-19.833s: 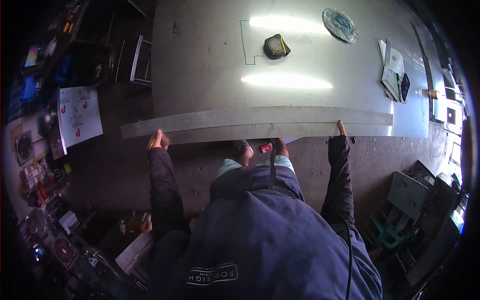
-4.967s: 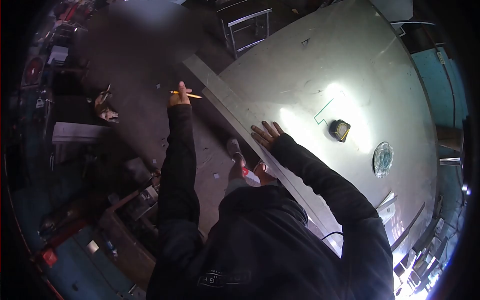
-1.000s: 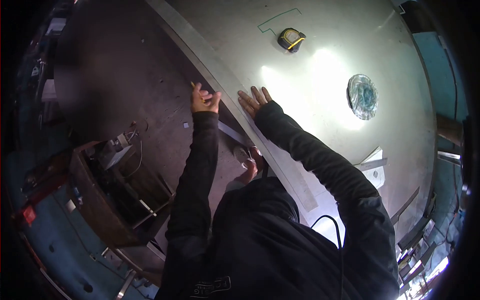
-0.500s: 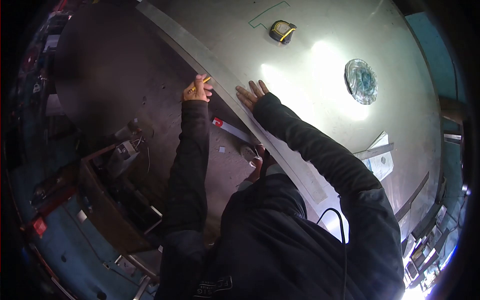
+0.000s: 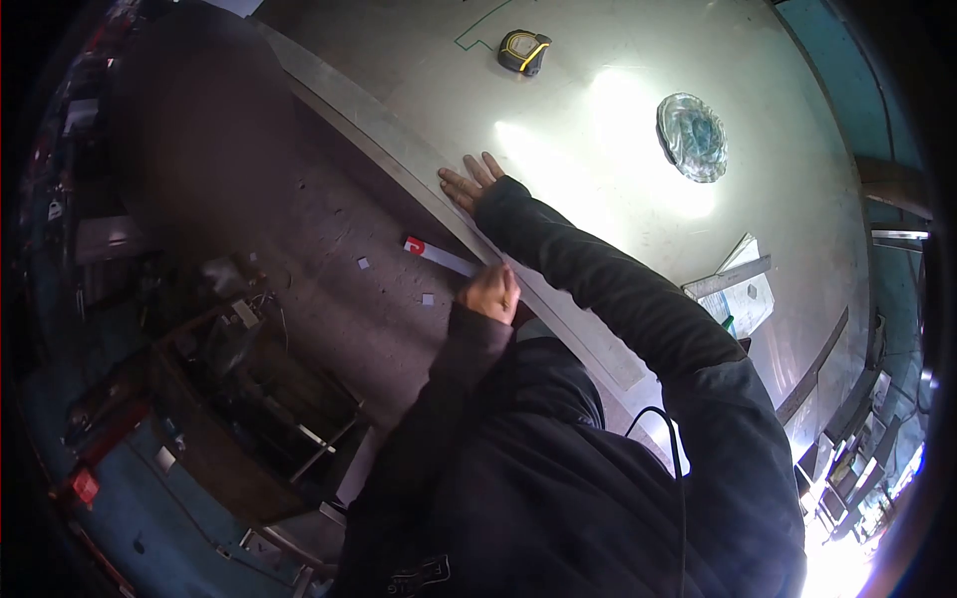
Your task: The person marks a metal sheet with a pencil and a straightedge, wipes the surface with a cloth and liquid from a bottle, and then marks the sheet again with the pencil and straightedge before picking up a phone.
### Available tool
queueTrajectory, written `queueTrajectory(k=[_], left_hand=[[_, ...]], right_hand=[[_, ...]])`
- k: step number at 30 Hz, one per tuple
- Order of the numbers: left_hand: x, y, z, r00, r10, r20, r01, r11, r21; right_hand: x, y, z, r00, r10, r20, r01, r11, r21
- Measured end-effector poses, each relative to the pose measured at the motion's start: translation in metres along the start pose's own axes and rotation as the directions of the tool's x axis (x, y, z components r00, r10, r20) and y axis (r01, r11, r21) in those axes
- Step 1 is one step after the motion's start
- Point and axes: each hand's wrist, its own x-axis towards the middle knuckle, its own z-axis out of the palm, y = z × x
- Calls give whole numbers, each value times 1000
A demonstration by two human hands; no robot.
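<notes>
Labels: red logo on wht strip (image 5: pixel 442 257) below tbl. edge, wording illegible; jacket (image 5: pixel 558 488) print mostly unreadable. R hand (image 5: pixel 469 183): fingers spread wide, palm down on metal strip (image 5: pixel 364 135) along tbl. (image 5: pixel 788 130) edge. L hand (image 5: pixel 488 294): narrow, curled, nr strip's outer edge; contents can't tell. Count: 1 tape measure (image 5: pixel 523 52), 1 film-wrapped disc (image 5: pixel 693 138), both on tbl.

Table: grey sheet-metal top (image 5: pixel 797 179)
Edge nearest the torso: long metal strip (image 5: pixel 379 142)
Upper middle: black-and-yellow tape measure (image 5: pixel 523 52), beside green line (image 5: pixel 473 33)
Upper right: round, shiny item (image 5: pixel 693 138)
Right: papers (image 5: pixel 753 302), flat bar (image 5: pixel 733 277) across them
</notes>
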Motion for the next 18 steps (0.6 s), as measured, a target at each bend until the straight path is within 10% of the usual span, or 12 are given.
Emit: queueTrajectory(k=[6, 14, 18], left_hand=[[82, -55, -38, 995, 30, -96, -10, 980, 200], [-71, 63, 26, 905, 282, 317, -328, 939, 102], [-19, 26, 1, 929, 118, 351, -127, 992, 2]], right_hand=[[-1, -2, -11, 994, 1, 108, -11, 996, 89], [-6, 1, -10, 998, 2, -60, -3, 1000, -10], [-5, 3, -8, 995, -3, -99, 4, 1000, 6]])
